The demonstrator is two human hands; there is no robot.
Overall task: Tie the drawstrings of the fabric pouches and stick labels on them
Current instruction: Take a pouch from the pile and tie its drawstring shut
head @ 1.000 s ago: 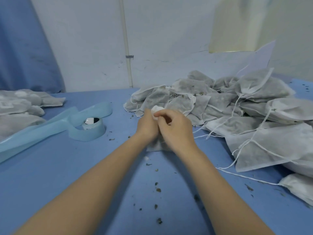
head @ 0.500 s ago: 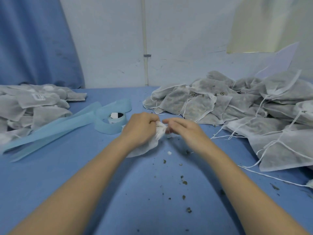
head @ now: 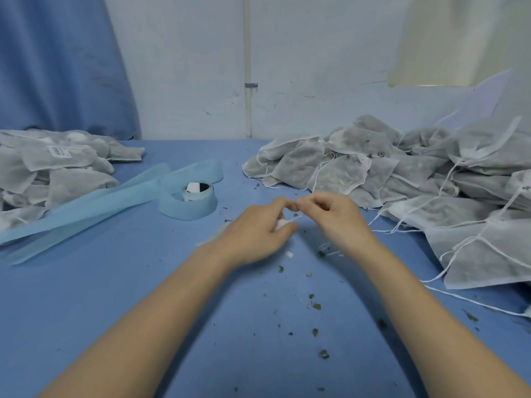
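We look down on a blue desk (head: 86, 305) with a big heap of untied pouches (head: 402, 179) at the right and a smaller labelled stack (head: 51, 170) at the left, a label roll (head: 197, 191) between them. Our left hand (head: 255, 231) curls its fingers (head: 283, 203) round the bunched neck of one pouch (head: 282, 223), mostly hidden beneath it. Our right hand (head: 333, 216) pinches what seems, through blur, its drawstring (head: 296, 217), fingertips nearly touching the left's.
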